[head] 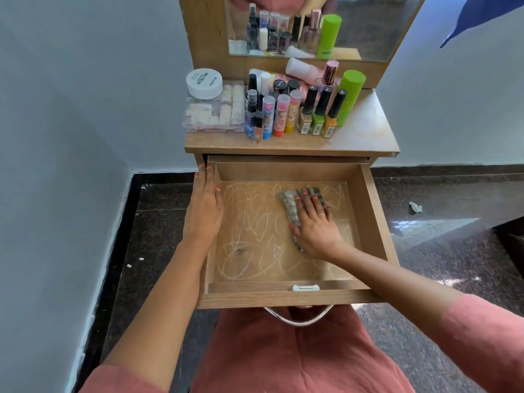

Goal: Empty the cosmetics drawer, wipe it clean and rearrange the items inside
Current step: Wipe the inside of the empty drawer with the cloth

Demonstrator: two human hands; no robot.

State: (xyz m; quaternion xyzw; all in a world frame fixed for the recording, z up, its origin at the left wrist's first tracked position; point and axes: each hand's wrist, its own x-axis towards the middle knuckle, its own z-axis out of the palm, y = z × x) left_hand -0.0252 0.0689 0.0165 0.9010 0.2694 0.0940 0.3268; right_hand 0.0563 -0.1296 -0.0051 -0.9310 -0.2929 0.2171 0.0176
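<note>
In the head view the right hand [314, 225] lies flat, pressing a grey checked cloth [289, 205] on the open wooden drawer's [286, 300] floor, back right — the left hand [204, 205] rests straight-fingered on its left wall. Firm overlapping strokes into the corners should lift the pale scribbles [255, 231].

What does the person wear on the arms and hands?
The left hand and right hand have nails painted orange-red. The right one bears a thin ring. Salmon-pink sleeves end near the elbows; no watch or bracelet shows.

Mirror [382, 24] above; blue fabric [482, 15] top right; perhaps crumpled paper [415, 207] on floor [453, 251].
</note>
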